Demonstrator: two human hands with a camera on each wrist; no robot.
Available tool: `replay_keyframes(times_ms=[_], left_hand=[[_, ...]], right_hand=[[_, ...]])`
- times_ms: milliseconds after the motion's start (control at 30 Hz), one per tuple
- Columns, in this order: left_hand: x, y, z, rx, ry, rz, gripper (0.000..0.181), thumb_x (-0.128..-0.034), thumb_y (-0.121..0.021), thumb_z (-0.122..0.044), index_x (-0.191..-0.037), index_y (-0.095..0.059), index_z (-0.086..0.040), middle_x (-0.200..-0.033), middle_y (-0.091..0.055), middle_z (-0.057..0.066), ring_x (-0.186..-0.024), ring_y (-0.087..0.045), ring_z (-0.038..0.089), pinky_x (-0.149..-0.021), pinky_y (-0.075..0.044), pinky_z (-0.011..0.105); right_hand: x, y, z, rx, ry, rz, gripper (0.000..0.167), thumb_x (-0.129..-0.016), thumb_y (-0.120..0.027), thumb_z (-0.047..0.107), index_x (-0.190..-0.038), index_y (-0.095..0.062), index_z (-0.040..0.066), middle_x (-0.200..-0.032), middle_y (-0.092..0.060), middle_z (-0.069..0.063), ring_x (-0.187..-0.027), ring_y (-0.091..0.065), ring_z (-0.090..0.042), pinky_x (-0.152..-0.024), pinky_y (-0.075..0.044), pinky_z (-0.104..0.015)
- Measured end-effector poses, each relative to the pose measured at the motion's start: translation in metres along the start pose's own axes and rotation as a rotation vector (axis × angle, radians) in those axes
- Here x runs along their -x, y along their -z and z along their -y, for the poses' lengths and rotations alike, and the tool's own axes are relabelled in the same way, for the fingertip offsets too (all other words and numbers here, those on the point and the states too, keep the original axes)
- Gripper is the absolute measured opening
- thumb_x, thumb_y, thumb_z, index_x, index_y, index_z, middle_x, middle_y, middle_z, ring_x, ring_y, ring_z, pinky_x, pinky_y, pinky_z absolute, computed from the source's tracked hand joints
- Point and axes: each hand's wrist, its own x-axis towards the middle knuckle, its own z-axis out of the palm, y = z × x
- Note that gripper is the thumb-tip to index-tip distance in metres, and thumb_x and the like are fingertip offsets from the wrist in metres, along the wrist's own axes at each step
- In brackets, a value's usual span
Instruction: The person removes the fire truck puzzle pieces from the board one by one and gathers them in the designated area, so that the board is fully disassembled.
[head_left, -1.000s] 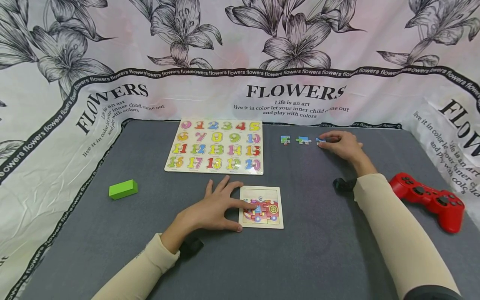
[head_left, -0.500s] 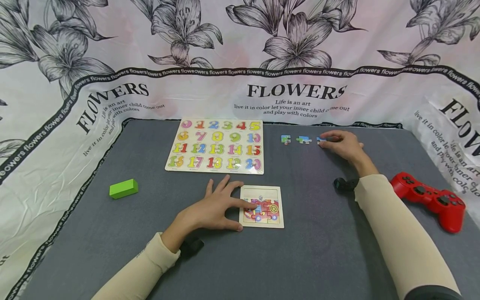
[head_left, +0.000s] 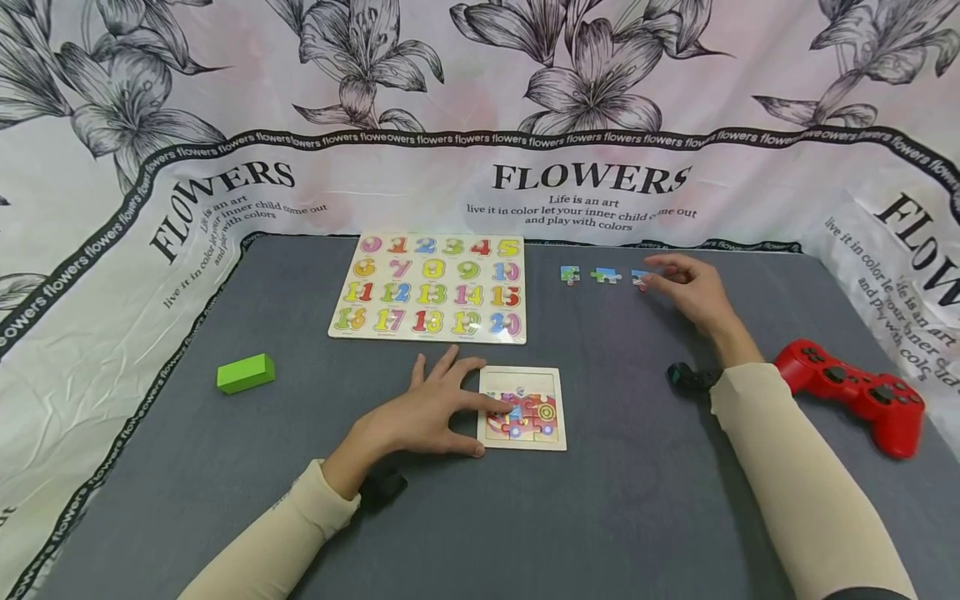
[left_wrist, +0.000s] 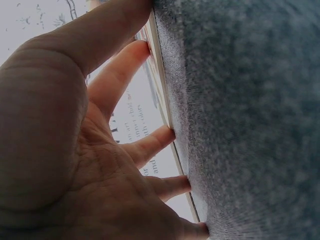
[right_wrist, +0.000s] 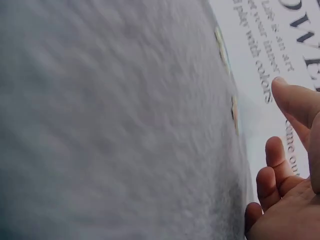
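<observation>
In the head view, my left hand is spread beside a small wooden jigsaw tray. Its index fingertip rests on the red vehicle picture inside, and the thumb touches the tray's lower left corner. The tray's upper part shows bare wood. At the far right, my right hand hovers by a blue jigsaw piece, thumb and fingers apart. Two more jigsaw pieces, a blue-green one and a wider blue one, lie left of it in a row. The right wrist view shows nothing between the fingers.
A number puzzle board lies behind the tray. The green block is at the left, and a red game controller lies close to the right forearm. Flower-printed cloth rises behind the grey table.
My right hand has let go of the blue jigsaw piece and drawn slightly right, so more of the piece shows. The left hand keeps its place on the tray.
</observation>
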Motion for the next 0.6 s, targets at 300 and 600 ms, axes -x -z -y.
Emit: replay_keyframes(times_ms=[300, 600], left_hand=[[0.001, -0.001, 0.000, 0.014, 0.010, 0.015, 0.061, -0.0859, -0.081, -0.043, -0.142, -0.058, -0.043, -0.168, -0.024, 0.010, -0.158, 0.004, 0.047, -0.114, 0.007, 0.080], [0.000, 0.001, -0.002, 0.022, 0.010, 0.004, 0.068, -0.0832, -0.083, -0.042, -0.145, -0.055, -0.043, -0.167, -0.027, 0.011, -0.157, 0.001, 0.048, -0.115, 0.006, 0.079]], right_hand=[[0.027, -0.018, 0.025, -0.059, 0.102, 0.033, 0.047, -0.097, -0.069, 0.040, -0.135, -0.066, 0.013, -0.136, -0.056, -0.013, -0.106, -0.049, -0.017, -0.083, -0.041, -0.032], [0.043, -0.038, 0.060, -0.023, 0.260, 0.159, 0.037, -0.096, -0.073, 0.023, -0.130, -0.069, 0.009, -0.129, -0.058, -0.013, -0.112, -0.047, -0.027, -0.090, -0.036, -0.043]])
